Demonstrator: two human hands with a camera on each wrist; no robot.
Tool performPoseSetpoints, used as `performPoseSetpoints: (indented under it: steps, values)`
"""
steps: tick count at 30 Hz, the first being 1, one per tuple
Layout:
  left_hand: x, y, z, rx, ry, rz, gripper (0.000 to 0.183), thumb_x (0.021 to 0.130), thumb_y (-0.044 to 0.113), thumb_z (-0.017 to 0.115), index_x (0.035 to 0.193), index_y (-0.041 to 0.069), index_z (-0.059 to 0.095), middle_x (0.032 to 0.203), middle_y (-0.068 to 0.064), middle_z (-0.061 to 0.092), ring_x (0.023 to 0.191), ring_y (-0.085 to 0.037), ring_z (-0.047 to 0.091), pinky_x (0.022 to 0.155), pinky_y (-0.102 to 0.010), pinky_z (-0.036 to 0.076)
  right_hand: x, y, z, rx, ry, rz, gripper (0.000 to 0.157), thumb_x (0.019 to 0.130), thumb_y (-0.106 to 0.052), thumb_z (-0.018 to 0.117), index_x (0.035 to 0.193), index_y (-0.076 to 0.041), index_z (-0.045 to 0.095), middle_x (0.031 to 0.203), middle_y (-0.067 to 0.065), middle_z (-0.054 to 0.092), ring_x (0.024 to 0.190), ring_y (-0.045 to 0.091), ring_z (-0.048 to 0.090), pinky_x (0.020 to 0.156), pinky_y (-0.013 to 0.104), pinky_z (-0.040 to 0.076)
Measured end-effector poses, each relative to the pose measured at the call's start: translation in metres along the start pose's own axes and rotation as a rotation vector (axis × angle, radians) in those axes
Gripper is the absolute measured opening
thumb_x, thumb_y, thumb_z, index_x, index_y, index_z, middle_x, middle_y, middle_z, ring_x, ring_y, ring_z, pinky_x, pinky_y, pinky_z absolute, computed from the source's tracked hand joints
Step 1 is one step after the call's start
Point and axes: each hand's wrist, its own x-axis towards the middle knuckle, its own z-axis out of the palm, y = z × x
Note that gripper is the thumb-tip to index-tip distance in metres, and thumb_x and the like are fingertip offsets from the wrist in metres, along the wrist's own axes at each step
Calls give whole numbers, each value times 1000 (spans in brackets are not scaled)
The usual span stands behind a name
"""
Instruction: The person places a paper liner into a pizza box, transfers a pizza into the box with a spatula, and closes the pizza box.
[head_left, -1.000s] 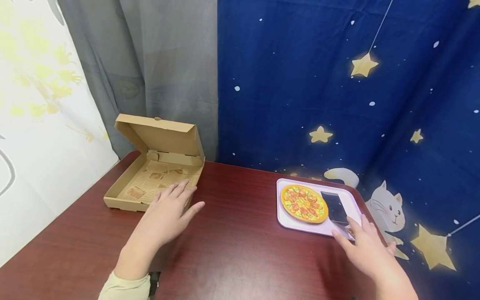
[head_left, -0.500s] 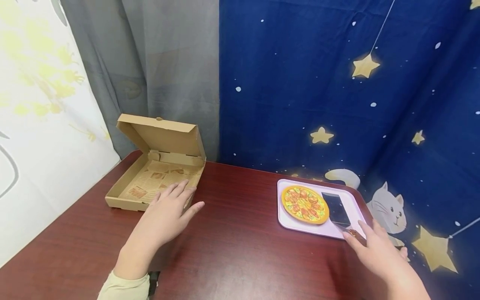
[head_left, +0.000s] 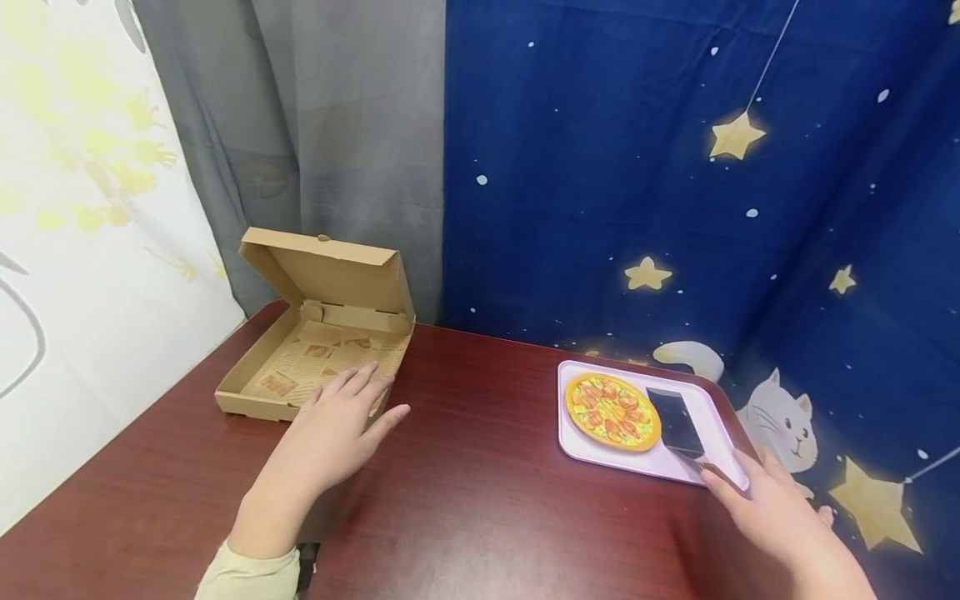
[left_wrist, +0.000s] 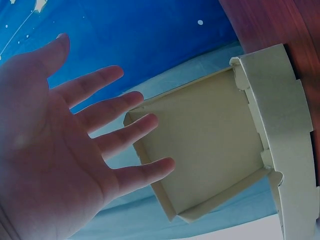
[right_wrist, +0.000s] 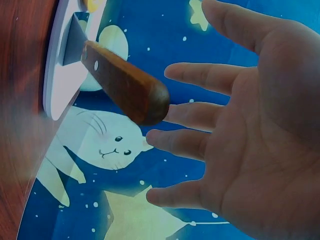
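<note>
In the head view my left hand [head_left: 326, 429] hovers with spread fingers in front of an open cardboard pizza box [head_left: 330, 271], overlapping its near edge. The left wrist view shows that palm facing the camera, holding nothing, with the raised lid [left_wrist: 205, 140] beyond. On a pale lilac tray [head_left: 718, 417] at the right lie a round pizza [head_left: 611, 412] and a spatula [head_left: 675, 421] with a broad metal blade. Its wooden handle [right_wrist: 125, 82] juts past the tray's edge towards my right hand [head_left: 780, 508]. Those fingers are spread around the handle's end, not gripping it.
Patterned paper [head_left: 318, 354] lines the box. Both box and tray stand on a dark red wooden table [head_left: 480, 467]. A blue curtain [head_left: 555, 167] with stars and a cat hangs directly behind the table, beside a grey curtain [head_left: 367, 150].
My right hand has moved right, back along the spatula's handle and away from the blade. The left hand has kept its place. The whole view has shifted slightly.
</note>
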Motion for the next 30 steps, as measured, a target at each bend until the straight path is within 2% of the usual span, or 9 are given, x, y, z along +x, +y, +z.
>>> performPoseSetpoints:
  steps: [10,15,20,25,30]
  values:
    - [1,0,2,3,-3,2,57,107,51,58,150,13,60,164,-17,50,153,-44,44,118,-79,31,1,3,0,0,-1,-11,98,106,-68,44,162,9,22,159,55,2,142,81,10,98,101,9]
    - [1,1,2,0,-3,5,57,107,50,58,149,13,61,163,-17,51,152,-45,44,118,-80,31,3,6,2,2,2,-25,95,107,-65,44,160,12,24,156,58,1,141,82,11,102,98,16]
    - [0,0,1,0,-7,2,57,107,50,58,149,13,61,163,-17,52,152,-45,45,118,-79,31,7,9,4,-18,19,-60,92,109,-59,45,156,18,28,154,60,12,139,81,18,106,90,29]
    - [0,-3,0,7,-12,2,57,107,50,57,150,13,61,163,-17,52,152,-46,45,118,-79,32,10,14,8,-34,16,-43,90,109,-57,47,154,20,32,152,55,27,137,76,29,106,86,35]
    - [-1,-5,-2,9,-13,-4,56,108,50,57,150,13,61,163,-18,52,151,-47,45,118,-79,32,13,18,12,-36,78,-83,72,106,-31,61,150,20,36,148,54,36,134,74,38,104,83,39]
